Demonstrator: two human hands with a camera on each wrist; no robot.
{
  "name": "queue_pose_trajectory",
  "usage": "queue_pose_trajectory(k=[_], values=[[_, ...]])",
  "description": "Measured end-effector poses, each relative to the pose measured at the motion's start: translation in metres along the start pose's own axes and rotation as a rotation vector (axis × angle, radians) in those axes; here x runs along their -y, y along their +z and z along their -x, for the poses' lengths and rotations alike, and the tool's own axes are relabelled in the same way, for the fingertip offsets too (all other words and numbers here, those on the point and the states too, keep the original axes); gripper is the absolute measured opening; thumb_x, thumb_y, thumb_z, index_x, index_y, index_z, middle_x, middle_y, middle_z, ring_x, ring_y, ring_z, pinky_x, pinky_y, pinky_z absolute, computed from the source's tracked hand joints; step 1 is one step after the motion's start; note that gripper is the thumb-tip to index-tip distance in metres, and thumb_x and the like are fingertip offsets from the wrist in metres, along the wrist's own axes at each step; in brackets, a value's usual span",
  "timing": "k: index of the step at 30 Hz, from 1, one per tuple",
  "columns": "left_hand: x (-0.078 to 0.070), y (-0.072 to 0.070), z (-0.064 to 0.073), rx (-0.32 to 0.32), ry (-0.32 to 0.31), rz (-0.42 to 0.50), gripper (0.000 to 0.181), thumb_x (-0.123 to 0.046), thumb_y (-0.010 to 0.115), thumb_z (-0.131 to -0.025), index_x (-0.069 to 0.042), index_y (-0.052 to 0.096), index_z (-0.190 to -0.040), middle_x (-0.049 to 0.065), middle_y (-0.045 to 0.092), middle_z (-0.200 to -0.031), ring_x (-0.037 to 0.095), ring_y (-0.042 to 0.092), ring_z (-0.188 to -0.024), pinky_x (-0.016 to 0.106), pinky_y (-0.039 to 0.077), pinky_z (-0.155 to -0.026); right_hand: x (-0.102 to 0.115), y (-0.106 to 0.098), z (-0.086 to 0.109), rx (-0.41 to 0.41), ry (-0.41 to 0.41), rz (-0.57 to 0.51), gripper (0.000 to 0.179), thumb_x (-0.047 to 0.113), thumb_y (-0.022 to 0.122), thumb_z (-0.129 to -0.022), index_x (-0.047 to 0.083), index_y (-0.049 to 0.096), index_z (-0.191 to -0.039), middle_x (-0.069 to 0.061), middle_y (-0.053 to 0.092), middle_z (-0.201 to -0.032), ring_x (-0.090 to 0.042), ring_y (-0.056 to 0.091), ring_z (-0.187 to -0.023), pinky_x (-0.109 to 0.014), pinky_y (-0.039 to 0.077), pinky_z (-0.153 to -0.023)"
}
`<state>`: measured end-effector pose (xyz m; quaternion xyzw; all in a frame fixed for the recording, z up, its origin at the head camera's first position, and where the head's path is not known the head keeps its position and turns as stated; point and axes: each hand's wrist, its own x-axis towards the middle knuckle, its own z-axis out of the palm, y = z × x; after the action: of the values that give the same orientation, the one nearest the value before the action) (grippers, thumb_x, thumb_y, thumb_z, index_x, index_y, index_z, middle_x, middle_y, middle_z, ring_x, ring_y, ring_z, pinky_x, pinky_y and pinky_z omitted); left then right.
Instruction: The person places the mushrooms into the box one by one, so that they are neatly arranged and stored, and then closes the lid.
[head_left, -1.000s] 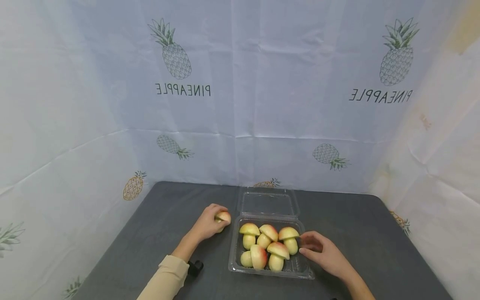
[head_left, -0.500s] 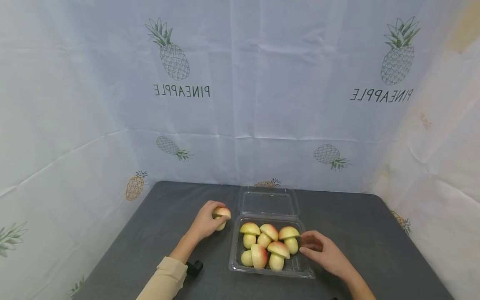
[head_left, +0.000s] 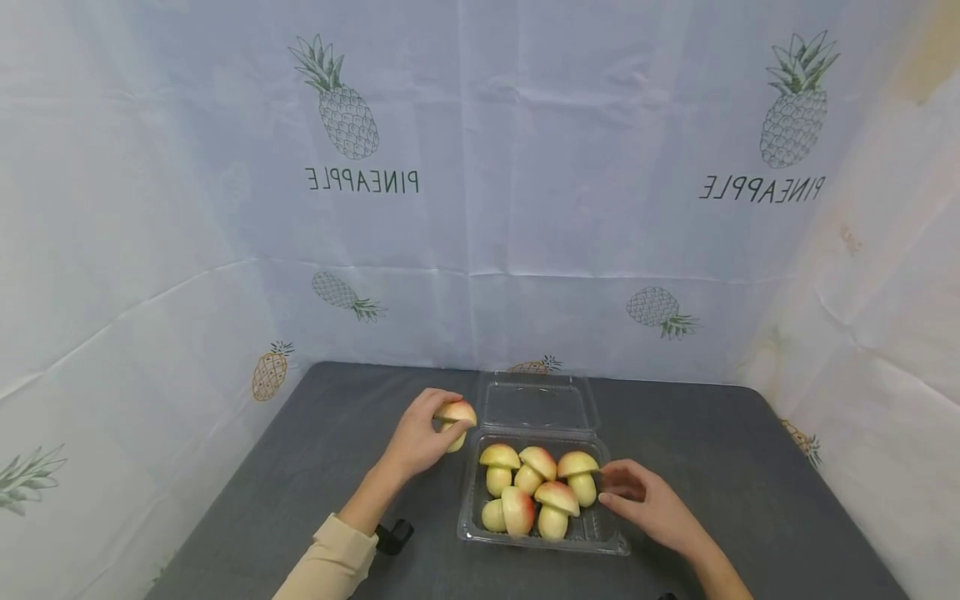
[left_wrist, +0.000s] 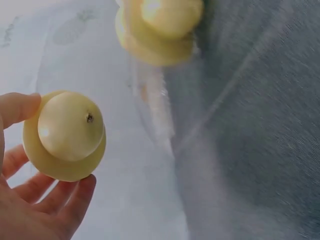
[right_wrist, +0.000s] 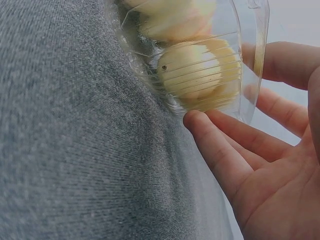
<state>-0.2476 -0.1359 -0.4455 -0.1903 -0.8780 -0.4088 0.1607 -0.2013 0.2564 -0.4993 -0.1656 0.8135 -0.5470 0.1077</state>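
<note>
**Pale pineapple-print cloth (head_left: 562, 225) around a dark grey bench (head_left: 322, 450)**

White-blue fabric rises behind the bench and down both sides, with mirrored lettering beneath the two large pineapples. On the bench, near its middle, sits a clear plastic hinged container (head_left: 602, 527), its transparent lid (head_left: 537, 407) laid back behind the tray.

Above the surface, just left of the container's rear left corner, a person's left hand (head_left: 420, 434) holds a mushroom-shaped piece (head_left: 459, 412) with a rounded pale yellow stem and a domed yellow cap blushed red. Its grip is closed on the piece, thumb and fingers around the edge of the cap, with the stem pointing down. The left wrist view shows a small dark mark on the end of the stem.

Five matching pieces (head_left: 556, 510) lie inside the tray: three across the back, two in front. The front left one is on its side, cap to the right.

At the container's right wall is the right hand (head_left: 651, 507), its grip loose, fingers gently bent and a fingertip touching the clear plastic from outside. A beige sleeve (head_left: 330, 560) covers the left forearm, above a small black object (head_left: 394, 537) beside the wrist.
</note>
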Motion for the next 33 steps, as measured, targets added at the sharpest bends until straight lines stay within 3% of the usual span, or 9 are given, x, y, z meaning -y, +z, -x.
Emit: queue_pose_trajectory(k=[12, 17, 25, 33], values=[[-0.04, 0.009, 0.001, 0.05, 0.115, 0.031, 0.038, -0.025, 0.078, -0.092, -0.011, 0.067, -0.125, 0.002, 0.06, -0.124, 0.017, 0.061, -0.105, 0.04, 0.054, -0.085, 0.0, 0.001, 0.002, -0.014, 0.011, 0.013, 0.045, 0.022, 0.068, -0.099, -0.001, 0.053, -0.135, -0.026, 0.057, -0.133, -0.026, 0.066, -0.11, -0.031, 0.057, -0.082], [-0.051, 0.017, 0.002, 0.066, 0.16, 0.052, 0.039, -0.027, 0.078, -0.093, -0.01, 0.067, -0.126, 0.001, 0.06, -0.123, 0.015, 0.06, -0.103, 0.037, 0.054, -0.084, 0.001, 0.001, 0.002, -0.004, -0.004, 0.005, 0.046, 0.02, 0.067, -0.1, -0.003, 0.052, -0.136, -0.028, 0.057, -0.132, -0.032, 0.065, -0.112, -0.031, 0.057, -0.082], [-0.07, 0.027, 0.004, 0.127, 0.182, 0.086, 0.038, -0.029, 0.075, -0.095, -0.012, 0.065, -0.128, 0.0, 0.059, -0.124, 0.014, 0.059, -0.103, 0.037, 0.054, -0.084, 0.002, -0.001, 0.001, 0.013, 0.002, -0.001, 0.045, 0.019, 0.066, -0.101, -0.003, 0.051, -0.138, -0.028, 0.056, -0.134, -0.038, 0.063, -0.115, -0.03, 0.057, -0.082], [-0.084, 0.042, 0.007, 0.189, 0.204, 0.104, 0.037, -0.032, 0.073, -0.096, -0.014, 0.065, -0.128, -0.002, 0.059, -0.124, 0.012, 0.059, -0.107, 0.033, 0.054, -0.089, -0.001, -0.004, 0.002, 0.041, -0.015, -0.018, 0.045, 0.019, 0.062, -0.103, -0.003, 0.05, -0.14, -0.028, 0.055, -0.136, -0.023, 0.064, -0.113, -0.03, 0.056, -0.084]])
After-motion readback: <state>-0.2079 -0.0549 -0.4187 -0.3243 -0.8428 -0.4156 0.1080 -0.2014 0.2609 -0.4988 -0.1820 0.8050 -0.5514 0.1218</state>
